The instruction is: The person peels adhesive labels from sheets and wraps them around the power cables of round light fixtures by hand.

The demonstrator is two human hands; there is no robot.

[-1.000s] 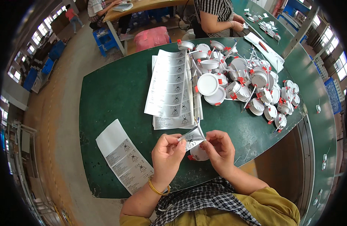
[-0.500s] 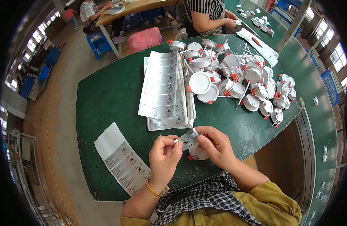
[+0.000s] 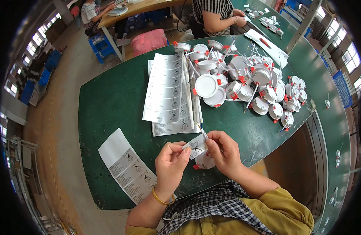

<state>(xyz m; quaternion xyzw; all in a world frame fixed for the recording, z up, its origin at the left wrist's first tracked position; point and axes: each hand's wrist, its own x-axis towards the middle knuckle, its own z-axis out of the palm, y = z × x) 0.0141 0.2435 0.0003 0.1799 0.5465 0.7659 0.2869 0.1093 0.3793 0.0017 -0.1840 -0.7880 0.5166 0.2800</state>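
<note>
Between my hands a small white printed label (image 3: 196, 147) is stretched, its face tilted up. My left hand (image 3: 171, 162) pinches the label's left end between thumb and fingertips. The fingers of my right hand (image 3: 225, 154) are closed on the white cable (image 3: 204, 133) of a downlight, at the label's right end; whether the label is stuck to the cable there I cannot tell. Below the label is the round white downlight (image 3: 206, 161) with a red clip, partly hidden by my right hand. A part-used label sheet (image 3: 115, 147) lies by my left forearm.
Beyond my hands lies a stack of label sheets (image 3: 160, 92) on the green table (image 3: 110, 96). Many white downlights (image 3: 243, 66) with red clips are heaped at the right. A co-worker (image 3: 215, 17) works across the table, near white sheets with a red pen (image 3: 264, 42).
The label has turned flatter and shows more of its printed face between my hands. The downlight under it has tilted slightly. Both hands stay nearly in place.
</note>
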